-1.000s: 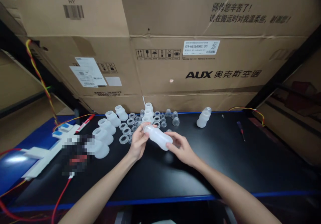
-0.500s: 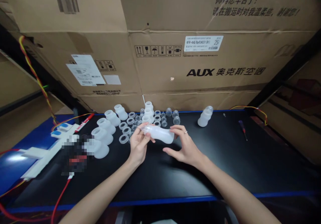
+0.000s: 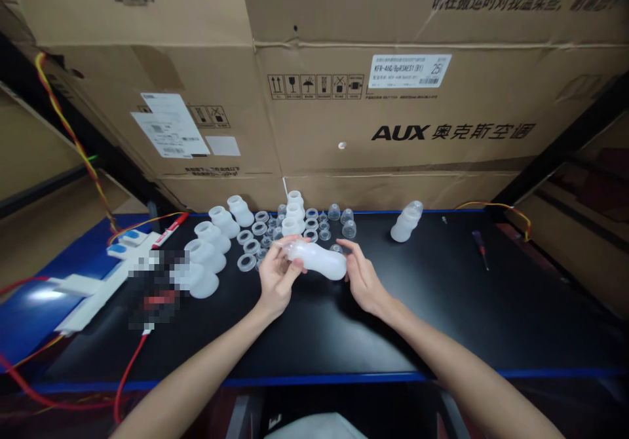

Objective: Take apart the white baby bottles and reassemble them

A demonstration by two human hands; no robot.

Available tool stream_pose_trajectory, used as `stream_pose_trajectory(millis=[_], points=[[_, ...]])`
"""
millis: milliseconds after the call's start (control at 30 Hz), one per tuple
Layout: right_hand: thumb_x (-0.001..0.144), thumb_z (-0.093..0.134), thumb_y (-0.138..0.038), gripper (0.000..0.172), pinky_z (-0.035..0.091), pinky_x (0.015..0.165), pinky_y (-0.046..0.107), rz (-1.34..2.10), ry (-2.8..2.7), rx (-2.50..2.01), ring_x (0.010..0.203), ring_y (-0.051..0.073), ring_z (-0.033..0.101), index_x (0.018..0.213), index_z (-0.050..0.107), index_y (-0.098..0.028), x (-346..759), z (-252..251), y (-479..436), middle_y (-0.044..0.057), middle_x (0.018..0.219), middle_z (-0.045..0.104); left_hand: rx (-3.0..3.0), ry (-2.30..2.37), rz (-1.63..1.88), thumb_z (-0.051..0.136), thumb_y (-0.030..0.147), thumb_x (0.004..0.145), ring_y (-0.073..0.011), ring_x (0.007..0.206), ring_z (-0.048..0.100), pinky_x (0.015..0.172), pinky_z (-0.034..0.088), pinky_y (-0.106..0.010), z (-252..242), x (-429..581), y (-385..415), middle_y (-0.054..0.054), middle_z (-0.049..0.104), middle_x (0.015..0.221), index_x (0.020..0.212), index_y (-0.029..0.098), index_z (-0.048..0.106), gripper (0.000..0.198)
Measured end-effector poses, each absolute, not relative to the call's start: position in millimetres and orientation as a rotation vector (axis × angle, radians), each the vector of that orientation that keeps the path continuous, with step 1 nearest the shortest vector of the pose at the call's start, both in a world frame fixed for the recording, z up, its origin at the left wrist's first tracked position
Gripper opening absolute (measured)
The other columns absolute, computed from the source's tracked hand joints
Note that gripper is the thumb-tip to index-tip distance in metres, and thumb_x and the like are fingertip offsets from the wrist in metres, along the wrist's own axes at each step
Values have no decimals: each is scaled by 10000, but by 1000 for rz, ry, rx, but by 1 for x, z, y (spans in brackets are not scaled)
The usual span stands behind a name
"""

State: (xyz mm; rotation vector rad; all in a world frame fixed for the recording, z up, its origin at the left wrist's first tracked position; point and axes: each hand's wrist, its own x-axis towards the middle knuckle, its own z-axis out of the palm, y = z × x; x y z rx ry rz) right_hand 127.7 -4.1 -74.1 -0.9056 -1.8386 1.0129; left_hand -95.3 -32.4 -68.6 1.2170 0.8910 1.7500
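A frosted white baby bottle lies nearly level above the black table, its clear cap end to the left. My left hand is closed around that cap end, thumb in front. At the bottle's base, my right hand has its fingers stretched out and apart; whether a fingertip touches the bottle I cannot tell. Behind the hands are clear rings, clear dome caps and a short row of open bottles. To the right stands a capped bottle.
Several open bottles stand in a slanting row at left, beside a white power strip with red cables. A screwdriver lies at right. A large cardboard box forms the back wall.
My right hand's fingers have moved closer together at the bottle's base, the thumb no longer spread below it. The bottle stays in my left hand. The camera view has shifted slightly.
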Motion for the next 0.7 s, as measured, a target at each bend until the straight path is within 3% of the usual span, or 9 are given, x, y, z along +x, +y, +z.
stream_pose_trajectory(millis=[100,233,300,433,533,700], points=[[1055,623,-592,643,604,926,465,377,-2062,-706,1103,307,727,1544,470,-203,136,-68,2,189,1341,693,1205,905,1788,849,401,917,-165,787,708,605,574,-235,-74,-94,-30,-165,749,1280,1334,182,660,508],[977,794,-368,570,596,954,444,48,-2122,-540,1161,306,723,1480,554,-248,140,-55,4,158,1308,717,1159,900,1737,847,432,916,-172,797,724,644,586,-249,-73,-94,-26,-161,753,1275,1331,183,654,521],[978,800,-352,555,591,932,426,200,-2087,-551,1097,279,735,1470,557,-262,139,-55,3,134,1280,734,1131,883,1727,860,451,902,-197,877,748,730,605,-266,-71,-94,-25,-154,767,1240,1313,182,664,528],[1018,744,-483,620,586,880,374,935,-1865,-664,925,202,706,1515,458,-249,134,-61,0,75,1139,735,1049,866,1718,897,477,861,-232,1033,759,921,599,-305,-64,-94,-24,-130,784,1191,1269,186,696,539],[1028,690,-588,607,556,812,336,1369,-1708,-707,825,167,642,1467,448,-244,130,-64,-2,26,1007,676,995,873,1671,926,479,824,-243,1051,759,935,583,-310,-61,-95,-23,-125,785,1186,1251,187,707,562],[1044,594,-702,626,475,717,322,1636,-1593,-711,698,168,553,1434,476,-227,127,-66,-2,-32,787,569,989,824,1582,951,479,782,-285,1106,753,953,578,-348,-58,-98,-22,-138,777,1205,1212,185,710,574]])
